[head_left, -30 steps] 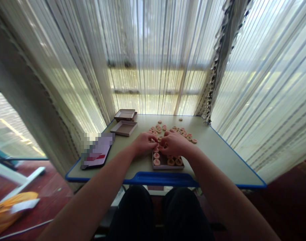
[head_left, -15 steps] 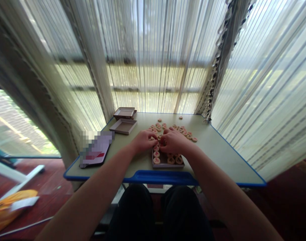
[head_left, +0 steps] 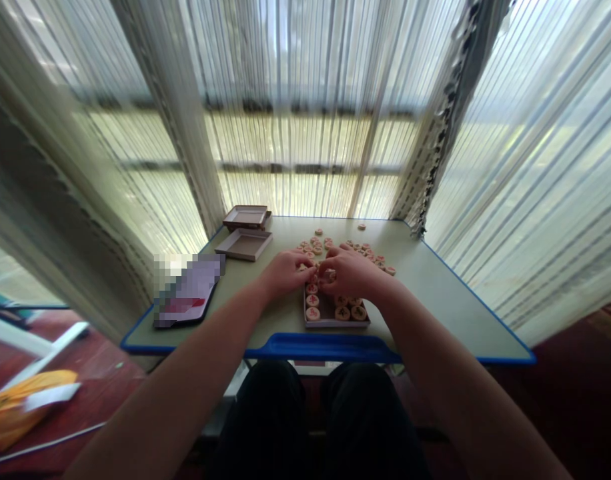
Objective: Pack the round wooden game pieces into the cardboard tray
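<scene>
A shallow box [head_left: 330,321] near the table's front edge holds several round wooden chess pieces with red and dark marks. My left hand [head_left: 284,272] and my right hand [head_left: 353,272] meet over the box's far end, fingers curled and pinched around pieces there. What exactly each pinch holds is too small to name. More loose pieces [head_left: 370,257] lie scattered on the table [head_left: 435,300] just beyond my hands.
Two empty brown box halves [head_left: 245,243] sit at the far left of the table. A dark flat item [head_left: 188,297] lies at the left edge. Striped curtains hang close behind and to both sides. An orange bag [head_left: 15,410] lies on the floor, left.
My hands stay together over the box's far end, with small finger movements only. The view has tilted up a little, so the table sits slightly lower in the earlier frames.
</scene>
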Demonstrator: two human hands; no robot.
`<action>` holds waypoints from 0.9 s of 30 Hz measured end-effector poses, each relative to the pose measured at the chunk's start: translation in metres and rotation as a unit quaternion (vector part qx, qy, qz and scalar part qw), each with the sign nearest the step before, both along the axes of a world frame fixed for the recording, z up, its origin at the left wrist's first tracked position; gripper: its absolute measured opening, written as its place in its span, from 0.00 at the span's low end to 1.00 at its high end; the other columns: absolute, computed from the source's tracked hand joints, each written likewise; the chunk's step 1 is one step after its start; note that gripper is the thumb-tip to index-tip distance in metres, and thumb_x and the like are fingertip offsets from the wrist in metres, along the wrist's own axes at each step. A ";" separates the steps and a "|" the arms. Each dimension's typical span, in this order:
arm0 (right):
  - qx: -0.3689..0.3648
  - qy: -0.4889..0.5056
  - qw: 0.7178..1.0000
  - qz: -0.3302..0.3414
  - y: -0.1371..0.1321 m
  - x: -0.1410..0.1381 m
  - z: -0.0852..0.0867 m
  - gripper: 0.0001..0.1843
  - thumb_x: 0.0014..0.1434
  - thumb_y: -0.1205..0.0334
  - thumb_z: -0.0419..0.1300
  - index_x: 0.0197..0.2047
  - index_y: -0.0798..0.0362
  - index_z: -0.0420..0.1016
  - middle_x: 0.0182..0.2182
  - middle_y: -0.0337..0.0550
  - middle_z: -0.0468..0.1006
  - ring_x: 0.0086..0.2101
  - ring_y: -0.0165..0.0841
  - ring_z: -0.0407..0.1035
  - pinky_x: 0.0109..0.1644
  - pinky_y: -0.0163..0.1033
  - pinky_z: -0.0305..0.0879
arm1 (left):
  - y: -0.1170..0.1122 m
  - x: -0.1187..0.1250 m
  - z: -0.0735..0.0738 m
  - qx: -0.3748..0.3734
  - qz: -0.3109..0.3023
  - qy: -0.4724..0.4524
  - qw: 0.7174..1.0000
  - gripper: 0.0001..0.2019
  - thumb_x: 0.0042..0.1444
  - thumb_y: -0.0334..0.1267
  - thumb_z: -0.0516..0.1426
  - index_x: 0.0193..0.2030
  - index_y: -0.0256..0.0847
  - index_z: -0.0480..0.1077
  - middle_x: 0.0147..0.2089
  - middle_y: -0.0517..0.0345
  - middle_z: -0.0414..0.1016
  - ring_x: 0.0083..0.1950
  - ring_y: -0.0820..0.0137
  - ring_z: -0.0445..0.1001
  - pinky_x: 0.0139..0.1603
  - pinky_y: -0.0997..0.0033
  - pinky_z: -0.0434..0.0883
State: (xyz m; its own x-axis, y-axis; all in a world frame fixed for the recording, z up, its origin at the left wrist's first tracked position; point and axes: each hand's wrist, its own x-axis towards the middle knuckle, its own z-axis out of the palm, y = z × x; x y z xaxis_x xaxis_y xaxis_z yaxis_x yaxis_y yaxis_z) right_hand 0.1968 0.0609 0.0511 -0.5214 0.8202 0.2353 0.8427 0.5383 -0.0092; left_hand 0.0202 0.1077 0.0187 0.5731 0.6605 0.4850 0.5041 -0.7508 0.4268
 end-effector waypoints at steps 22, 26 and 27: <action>-0.038 0.009 0.999 -0.026 0.006 0.004 0.000 0.11 0.48 0.53 0.58 0.32 0.47 0.78 0.35 0.43 0.71 0.41 0.37 0.61 0.46 0.39 0.56 | -0.001 0.000 0.000 -0.023 0.012 -0.003 1.000 0.08 0.47 0.38 0.56 0.31 0.38 0.75 0.34 0.56 0.75 0.37 0.70 0.70 0.40 0.73 0.67; -0.032 0.015 0.999 -0.023 0.007 0.004 -0.002 0.11 0.48 0.52 0.58 0.31 0.47 0.78 0.34 0.43 0.71 0.40 0.37 0.61 0.45 0.39 0.56 | 0.001 0.000 -0.002 -0.013 0.011 -0.008 1.000 0.09 0.47 0.38 0.56 0.30 0.38 0.75 0.34 0.56 0.75 0.36 0.70 0.70 0.38 0.73 0.67; -0.029 0.017 0.999 -0.021 0.007 0.004 -0.002 0.11 0.48 0.52 0.58 0.31 0.47 0.78 0.34 0.43 0.71 0.40 0.37 0.61 0.44 0.39 0.57 | 0.002 0.000 -0.002 -0.012 0.012 -0.007 1.000 0.09 0.47 0.38 0.56 0.30 0.38 0.75 0.34 0.56 0.75 0.36 0.70 0.70 0.37 0.73 0.67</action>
